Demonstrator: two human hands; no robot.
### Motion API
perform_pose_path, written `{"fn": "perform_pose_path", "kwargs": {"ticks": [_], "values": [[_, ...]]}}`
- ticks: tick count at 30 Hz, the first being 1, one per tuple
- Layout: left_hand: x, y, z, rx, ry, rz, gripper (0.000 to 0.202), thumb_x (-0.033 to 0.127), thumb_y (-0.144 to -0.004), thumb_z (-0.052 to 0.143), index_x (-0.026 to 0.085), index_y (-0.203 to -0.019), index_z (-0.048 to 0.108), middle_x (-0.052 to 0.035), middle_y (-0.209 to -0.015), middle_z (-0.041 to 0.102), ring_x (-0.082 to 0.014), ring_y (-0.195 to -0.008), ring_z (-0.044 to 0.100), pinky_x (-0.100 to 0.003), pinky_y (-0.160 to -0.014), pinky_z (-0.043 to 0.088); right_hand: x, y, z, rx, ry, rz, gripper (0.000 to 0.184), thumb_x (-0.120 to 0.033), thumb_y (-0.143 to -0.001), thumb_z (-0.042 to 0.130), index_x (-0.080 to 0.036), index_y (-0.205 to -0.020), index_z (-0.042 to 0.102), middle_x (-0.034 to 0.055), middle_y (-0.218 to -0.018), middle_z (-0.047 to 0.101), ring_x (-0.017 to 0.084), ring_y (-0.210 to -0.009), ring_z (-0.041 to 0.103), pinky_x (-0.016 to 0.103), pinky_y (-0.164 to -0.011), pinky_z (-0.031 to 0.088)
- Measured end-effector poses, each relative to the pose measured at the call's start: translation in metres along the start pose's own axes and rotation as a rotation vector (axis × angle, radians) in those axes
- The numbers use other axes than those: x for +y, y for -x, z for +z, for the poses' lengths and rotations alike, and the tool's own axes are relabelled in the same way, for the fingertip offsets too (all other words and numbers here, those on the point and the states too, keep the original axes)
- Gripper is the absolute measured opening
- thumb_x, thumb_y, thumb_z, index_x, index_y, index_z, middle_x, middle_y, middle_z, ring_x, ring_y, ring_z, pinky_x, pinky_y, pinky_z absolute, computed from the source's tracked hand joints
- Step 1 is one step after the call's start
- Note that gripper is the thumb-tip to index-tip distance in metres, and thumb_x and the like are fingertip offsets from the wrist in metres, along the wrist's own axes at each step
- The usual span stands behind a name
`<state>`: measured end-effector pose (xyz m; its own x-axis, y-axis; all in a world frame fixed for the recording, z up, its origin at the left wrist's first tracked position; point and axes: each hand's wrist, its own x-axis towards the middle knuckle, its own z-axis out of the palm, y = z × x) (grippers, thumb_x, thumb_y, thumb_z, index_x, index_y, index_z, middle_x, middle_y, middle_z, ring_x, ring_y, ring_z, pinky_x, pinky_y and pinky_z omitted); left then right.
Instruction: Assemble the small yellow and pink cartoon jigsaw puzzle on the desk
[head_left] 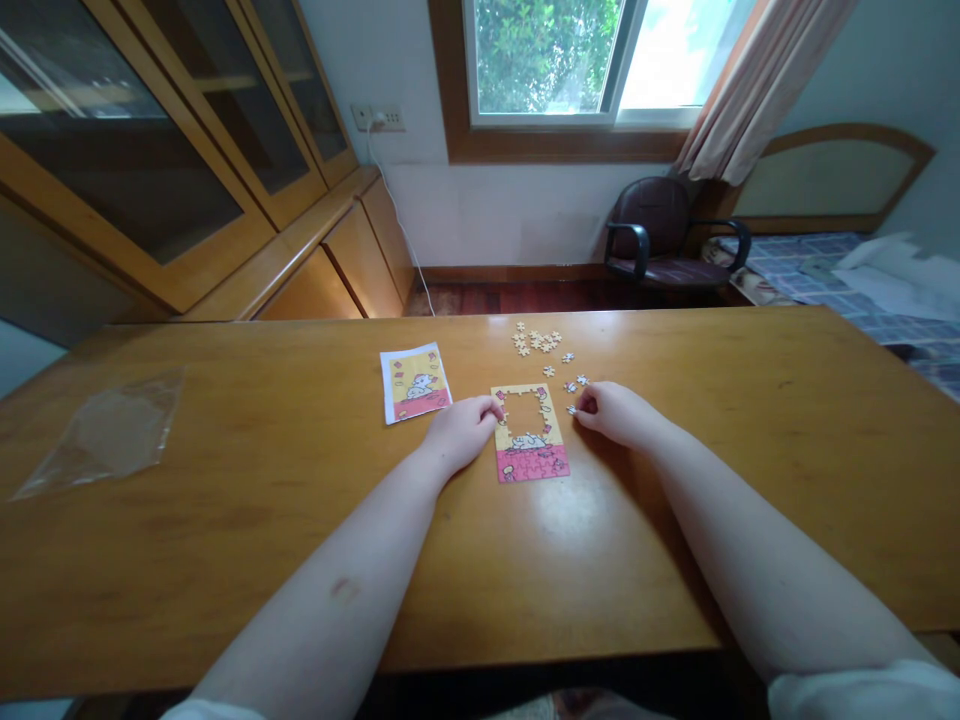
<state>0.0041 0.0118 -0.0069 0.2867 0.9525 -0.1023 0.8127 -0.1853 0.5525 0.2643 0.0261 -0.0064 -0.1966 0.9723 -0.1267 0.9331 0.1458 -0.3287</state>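
Partly, the left hand (pixel 466 432) hides the puzzle (pixel 532 463).

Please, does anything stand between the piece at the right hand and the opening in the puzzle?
Nothing visible blocks it. Between the piece at the right hand and the opening lie only bare table and the flat right border of the puzzle. The left hand is at the opposite border.

The tabletop (pixel 712 360) is smooth varnished wood, glossy where light strikes. From the matt-faced puzzle (pixel 532 465), a printed paper sheet (pixel 409 385) lies at ten o'clock, a clear, crinkled plastic bag (pixel 112 430) at nine, loose pieces (pixel 546 342) at twelve, perhaps card or wood. At one hangs a cloth curtain (pixel 765 85).
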Motion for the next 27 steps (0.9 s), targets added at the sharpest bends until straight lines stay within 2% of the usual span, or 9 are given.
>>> {"fn": "perform_pose_path", "kwargs": {"ticks": [13,17,20,23,27], "values": [[0.000,0.000,0.000,-0.005,-0.004,-0.001,0.028,0.025,-0.083,0.041,0.027,-0.092,0.067,0.0021,-0.104,0.070,-0.0199,-0.097,0.061,-0.030,-0.083,0.046,-0.005,0.007,0.000,0.006,-0.077,-0.075,0.002,-0.020,-0.072,0.059,-0.021,-0.071,0.058,0.0005,-0.074,0.066,0.014,-0.066,0.057,0.023,-0.060,0.040],[0.000,0.000,0.001,-0.001,-0.009,0.000,0.028,0.026,-0.083,0.041,0.028,-0.092,0.067,0.0022,-0.103,0.070,-0.0200,-0.097,0.061,-0.030,-0.083,0.046,-0.020,0.016,-0.005,0.003,-0.166,-0.122,0.009,-0.019,-0.072,0.061,-0.022,-0.081,0.062,0.0002,-0.078,0.068,0.014,-0.066,0.059,0.023,-0.060,0.041],[-0.002,-0.001,0.002,0.006,-0.014,0.006,0.027,0.025,-0.082,0.041,0.028,-0.091,0.067,0.0027,-0.103,0.070,-0.0199,-0.096,0.062,-0.030,-0.082,0.046,-0.035,0.025,-0.005,-0.049,-0.207,-0.170,0.006,-0.021,-0.074,0.062,-0.023,-0.079,0.065,-0.0002,-0.078,0.069,0.014,-0.067,0.060,0.023,-0.061,0.042],[-0.004,-0.001,0.003,0.012,-0.011,0.013,0.027,0.026,-0.082,0.042,0.028,-0.091,0.067,0.0027,-0.102,0.070,-0.0198,-0.095,0.062,-0.030,-0.082,0.046,-0.046,0.030,0.000,-0.092,-0.209,-0.212,0.006,-0.023,-0.076,0.063,-0.024,-0.079,0.068,-0.0010,-0.077,0.070,0.013,-0.067,0.060,0.023,-0.061,0.042],[-0.005,-0.001,0.004,0.020,-0.009,0.029,0.026,0.026,-0.082,0.041,0.028,-0.090,0.066,0.0029,-0.100,0.070,-0.0199,-0.094,0.062,-0.030,-0.080,0.046,-0.053,0.031,0.010,-0.060,-0.196,-0.258,0.008,-0.023,-0.078,0.062,-0.025,-0.081,0.069,-0.0010,-0.082,0.071,0.014,-0.073,0.061,0.024,-0.067,0.044]]}}
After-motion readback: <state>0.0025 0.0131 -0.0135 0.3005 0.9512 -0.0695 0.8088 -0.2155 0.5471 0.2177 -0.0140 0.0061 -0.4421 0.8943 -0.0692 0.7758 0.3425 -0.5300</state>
